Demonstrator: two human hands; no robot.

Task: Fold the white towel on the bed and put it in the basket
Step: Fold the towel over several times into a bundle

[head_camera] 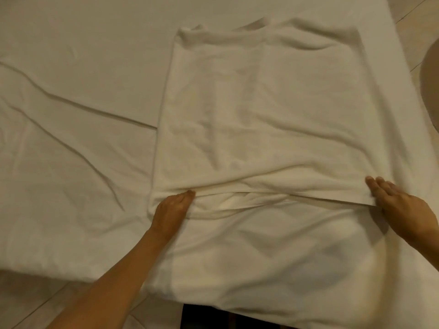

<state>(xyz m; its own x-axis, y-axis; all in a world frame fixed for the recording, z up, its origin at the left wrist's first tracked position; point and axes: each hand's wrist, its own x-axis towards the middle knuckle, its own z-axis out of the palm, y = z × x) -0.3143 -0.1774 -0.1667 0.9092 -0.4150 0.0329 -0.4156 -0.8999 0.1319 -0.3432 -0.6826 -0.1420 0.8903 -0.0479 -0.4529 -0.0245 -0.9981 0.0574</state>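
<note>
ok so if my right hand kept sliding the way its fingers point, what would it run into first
Only more towel. The right hand lies at the white towel's near right corner, fingers pointing up and left across it. Nothing else shows on that line, though folds may bunch ahead of it.

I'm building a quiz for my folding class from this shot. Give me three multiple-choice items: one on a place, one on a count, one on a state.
1. Where does the white towel lie?
A on the bed
B on the floor
C in a basket
2. How many hands touch it?
A none
B one
C two
3. The towel's state?
A rolled up
B partly folded
C hanging

Answers: 1 A, it is spread over the bed. 2 C, the left hand and right hand are both at its near edge. 3 B, a doubled layer shows there.
</note>
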